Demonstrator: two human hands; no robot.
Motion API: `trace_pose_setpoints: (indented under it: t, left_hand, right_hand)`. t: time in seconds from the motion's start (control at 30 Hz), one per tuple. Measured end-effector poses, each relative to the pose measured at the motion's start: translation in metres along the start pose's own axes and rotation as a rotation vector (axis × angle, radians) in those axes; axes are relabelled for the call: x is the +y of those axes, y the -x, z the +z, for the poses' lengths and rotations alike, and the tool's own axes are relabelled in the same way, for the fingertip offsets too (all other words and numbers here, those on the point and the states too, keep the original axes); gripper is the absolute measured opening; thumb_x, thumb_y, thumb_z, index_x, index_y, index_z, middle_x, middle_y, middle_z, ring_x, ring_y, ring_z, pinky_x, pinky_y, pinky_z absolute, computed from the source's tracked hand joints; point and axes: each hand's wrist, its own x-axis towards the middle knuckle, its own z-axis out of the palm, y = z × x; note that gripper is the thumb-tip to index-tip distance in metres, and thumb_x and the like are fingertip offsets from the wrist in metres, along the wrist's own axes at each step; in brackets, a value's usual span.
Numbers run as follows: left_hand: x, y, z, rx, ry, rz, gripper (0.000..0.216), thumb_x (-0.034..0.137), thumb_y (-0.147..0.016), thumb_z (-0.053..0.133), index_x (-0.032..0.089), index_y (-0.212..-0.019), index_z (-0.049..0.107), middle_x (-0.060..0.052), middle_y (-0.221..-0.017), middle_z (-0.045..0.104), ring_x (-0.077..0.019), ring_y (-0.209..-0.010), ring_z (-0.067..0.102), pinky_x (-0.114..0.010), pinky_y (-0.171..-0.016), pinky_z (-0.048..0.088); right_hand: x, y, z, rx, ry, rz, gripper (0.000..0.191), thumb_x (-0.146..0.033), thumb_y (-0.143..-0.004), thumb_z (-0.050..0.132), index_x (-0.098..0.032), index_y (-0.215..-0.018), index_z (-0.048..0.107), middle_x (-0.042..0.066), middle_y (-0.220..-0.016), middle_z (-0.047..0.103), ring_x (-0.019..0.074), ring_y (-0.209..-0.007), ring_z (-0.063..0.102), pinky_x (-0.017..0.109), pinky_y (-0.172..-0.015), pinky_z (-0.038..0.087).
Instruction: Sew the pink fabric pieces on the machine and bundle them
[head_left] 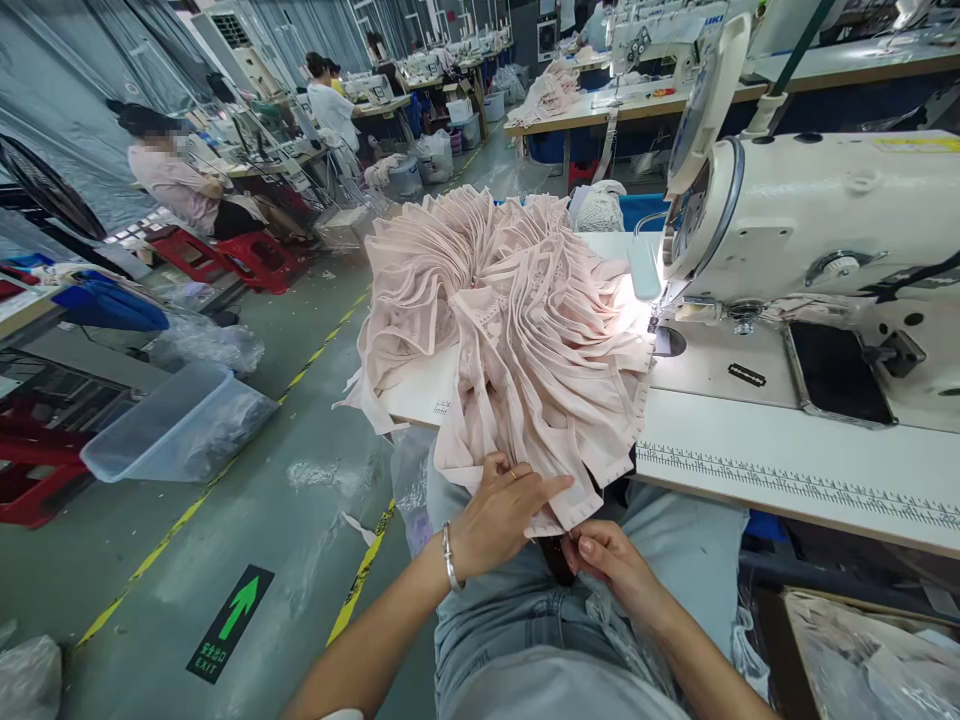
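Note:
A big fanned stack of pale pink fabric pieces (510,320) lies on the white sewing table (787,460) and hangs over its near edge onto my lap. My left hand (499,510), with a ring and a bracelet, rests on the lower edge of the stack, fingers pressed flat on the cloth. My right hand (611,555) sits just below the stack's bottom edge, fingers curled and pinching the lowest fabric piece. A white sewing machine (817,230) stands to the right of the stack, its lamp lighting the needle area.
A razor blade (748,375) lies on the machine bed. A clear plastic bin (176,425) stands on the floor at left, near red stools (247,260). Other people sit at sewing stations in the back left. Yellow floor lines and a green exit arrow (232,620) mark the aisle.

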Motion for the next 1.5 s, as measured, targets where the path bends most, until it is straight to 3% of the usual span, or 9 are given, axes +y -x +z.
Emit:
trace_pose_setpoints:
  t: [0.1, 0.23, 0.37, 0.77, 0.97, 1.13, 1.2, 1.3, 1.5]
  left_hand:
    - [0.002, -0.004, 0.004, 0.144, -0.069, 0.081, 0.022, 0.014, -0.097, 0.050, 0.022, -0.107, 0.068, 0.000, -0.072, 0.053, -0.0159, -0.074, 0.047, -0.035, -0.077, 0.027]
    - [0.004, -0.004, 0.001, 0.254, 0.023, 0.027, 0.020, 0.024, -0.098, 0.053, 0.025, -0.093, 0.073, -0.005, -0.085, 0.057, -0.0177, -0.083, 0.048, -0.036, -0.082, 0.031]
    - [0.003, -0.002, -0.007, 0.174, 0.087, 0.037, 0.018, 0.022, -0.098, 0.053, 0.024, -0.093, 0.071, -0.003, -0.100, 0.067, -0.0186, -0.097, 0.055, -0.038, -0.088, 0.031]
    - [-0.003, -0.003, -0.027, -0.003, 0.171, 0.083, 0.014, 0.024, -0.098, 0.053, 0.020, -0.097, 0.066, -0.001, -0.088, 0.073, -0.0171, -0.089, 0.065, -0.039, -0.086, 0.032]
    - [0.005, -0.014, -0.037, -0.154, 0.050, 0.072, 0.043, 0.061, -0.088, 0.063, 0.018, -0.090, 0.065, 0.002, -0.069, 0.065, -0.0131, -0.062, 0.058, -0.034, -0.074, 0.037]
    - [0.007, -0.038, 0.002, 0.156, -0.440, 0.221, 0.030, 0.018, -0.090, 0.067, 0.020, -0.119, 0.061, -0.007, -0.112, 0.068, -0.0199, -0.105, 0.059, -0.036, -0.095, 0.038]
    - [0.002, -0.042, 0.015, 0.282, -0.469, 0.295, 0.024, 0.012, -0.087, 0.067, 0.022, -0.108, 0.064, -0.006, -0.120, 0.066, -0.0193, -0.116, 0.054, -0.037, -0.103, 0.036]
    - [-0.005, -0.036, 0.019, 0.337, -0.380, 0.357, 0.011, 0.010, -0.089, 0.064, 0.020, -0.086, 0.063, -0.002, -0.113, 0.069, -0.0161, -0.117, 0.054, -0.036, -0.102, 0.035]
    - [-0.005, -0.016, 0.004, 0.207, -0.275, 0.316, 0.013, 0.005, -0.094, 0.054, 0.016, -0.091, 0.060, 0.001, -0.091, 0.071, -0.0132, -0.103, 0.062, -0.038, -0.090, 0.032]
  right_hand:
    - [-0.002, 0.003, -0.004, 0.017, 0.056, -0.064, 0.061, -0.072, -0.081, 0.058, -0.017, -0.055, 0.052, -0.003, -0.051, 0.038, 0.0093, -0.050, 0.029, 0.028, -0.051, 0.016]
    - [-0.008, 0.003, -0.017, 0.221, 0.026, -0.036, 0.060, -0.072, -0.084, 0.052, -0.018, -0.059, 0.054, -0.006, -0.049, 0.026, 0.0088, -0.048, 0.018, 0.028, -0.049, 0.012]
    - [-0.013, -0.001, -0.024, 0.174, 0.103, 0.057, 0.057, -0.069, -0.087, 0.052, -0.017, -0.063, 0.056, -0.007, -0.051, 0.024, 0.0090, -0.050, 0.017, 0.028, -0.051, 0.012]
    - [0.003, -0.006, -0.028, 0.063, 0.117, -0.002, 0.058, -0.069, -0.085, 0.056, -0.016, -0.061, 0.057, -0.005, -0.052, 0.032, 0.0082, -0.050, 0.024, 0.027, -0.051, 0.015]
    - [0.005, 0.006, -0.028, 0.013, 0.084, -0.038, 0.059, -0.069, -0.083, 0.058, -0.016, -0.058, 0.057, -0.002, -0.052, 0.041, 0.0087, -0.049, 0.029, 0.028, -0.051, 0.017]
    - [0.010, 0.012, -0.043, 0.373, -0.073, -0.037, 0.059, -0.073, -0.084, 0.051, -0.018, -0.063, 0.056, -0.007, -0.048, 0.025, 0.0081, -0.046, 0.015, 0.028, -0.049, 0.012]
    - [0.007, 0.009, -0.048, 0.419, -0.053, 0.025, 0.059, -0.073, -0.084, 0.051, -0.018, -0.063, 0.055, -0.008, -0.047, 0.023, 0.0083, -0.046, 0.015, 0.028, -0.048, 0.011]
    - [-0.001, 0.005, -0.048, 0.353, 0.022, 0.071, 0.060, -0.073, -0.084, 0.051, -0.018, -0.062, 0.055, -0.007, -0.048, 0.024, 0.0084, -0.047, 0.015, 0.028, -0.049, 0.011]
    - [-0.009, -0.007, -0.031, 0.098, 0.046, 0.054, 0.059, -0.069, -0.086, 0.053, -0.016, -0.064, 0.061, -0.006, -0.050, 0.029, 0.0082, -0.048, 0.019, 0.028, -0.051, 0.011]
